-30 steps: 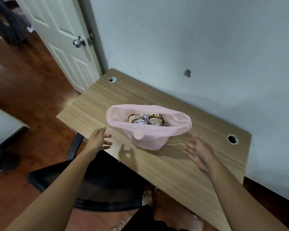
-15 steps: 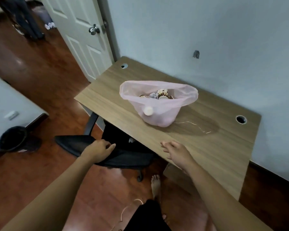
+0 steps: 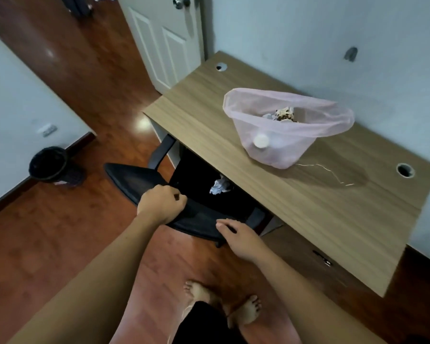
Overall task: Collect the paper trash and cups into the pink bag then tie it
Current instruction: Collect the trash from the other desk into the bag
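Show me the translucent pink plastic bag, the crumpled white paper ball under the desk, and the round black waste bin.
Translucent pink plastic bag (image 3: 289,155): head view, front wall.
Crumpled white paper ball (image 3: 218,187): head view, its middle.
Round black waste bin (image 3: 47,163): head view, its middle.
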A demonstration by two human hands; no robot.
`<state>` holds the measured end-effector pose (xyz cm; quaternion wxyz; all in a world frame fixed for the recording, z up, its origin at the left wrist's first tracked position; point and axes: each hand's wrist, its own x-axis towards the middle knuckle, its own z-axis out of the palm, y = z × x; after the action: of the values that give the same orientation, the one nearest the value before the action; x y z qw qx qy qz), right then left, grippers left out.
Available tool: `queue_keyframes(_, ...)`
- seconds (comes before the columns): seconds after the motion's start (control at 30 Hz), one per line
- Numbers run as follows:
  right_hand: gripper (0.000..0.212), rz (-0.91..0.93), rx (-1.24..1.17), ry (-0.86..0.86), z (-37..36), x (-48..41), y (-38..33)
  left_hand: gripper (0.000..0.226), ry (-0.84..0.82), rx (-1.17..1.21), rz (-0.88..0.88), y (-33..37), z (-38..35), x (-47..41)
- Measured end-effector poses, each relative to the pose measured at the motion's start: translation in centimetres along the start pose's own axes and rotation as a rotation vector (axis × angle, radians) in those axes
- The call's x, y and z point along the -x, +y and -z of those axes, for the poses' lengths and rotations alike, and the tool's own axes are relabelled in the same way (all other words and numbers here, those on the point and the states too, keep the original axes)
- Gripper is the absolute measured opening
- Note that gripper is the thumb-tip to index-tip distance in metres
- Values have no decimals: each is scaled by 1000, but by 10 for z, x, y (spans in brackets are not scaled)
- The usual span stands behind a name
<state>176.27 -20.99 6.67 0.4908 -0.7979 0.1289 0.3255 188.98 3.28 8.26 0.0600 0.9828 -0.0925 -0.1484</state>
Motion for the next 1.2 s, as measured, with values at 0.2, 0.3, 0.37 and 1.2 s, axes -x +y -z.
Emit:
queue_keyframes(0.2,51,-12,17,-103,-68,-24,-36,54,169,-35,77,-76,-6,11)
queue_keyframes(0.3,54,-3,32,-151,-105,-33,-54,46,222,-20,182,-116,-6,20)
queue_keyframes(0.37,56,-4,15,-177,-132,-38,-65,38,268,12,255,-142,-3,26)
queue_keyframes(1.2,29,47,216,-358,-190,-84,-156,41,237,50,311,-318,2,85)
